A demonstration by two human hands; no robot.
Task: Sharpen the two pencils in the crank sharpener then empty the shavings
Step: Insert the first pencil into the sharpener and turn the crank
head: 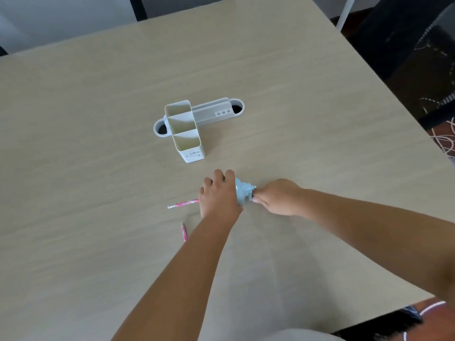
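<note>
A pale wood-grain table filled most of the view, its far edge meeting a light wall and its right edge running beside a dark patterned floor. Near the middle of the table, toward its near edge, the left hand lay curled over a light blue crank sharpener, gripping its body. The right hand was at the sharpener's right end, fingers curled around the crank, which was mostly hidden. A pink patterned pencil stuck out to the left from under the left hand, lying nearly level on the table. A second pink pencil lay just beside the left forearm, closer to the near edge. Farther toward the table's centre stood a white three-compartment pen holder, touching or overlapping a long grey cable-port cover behind it.
</note>
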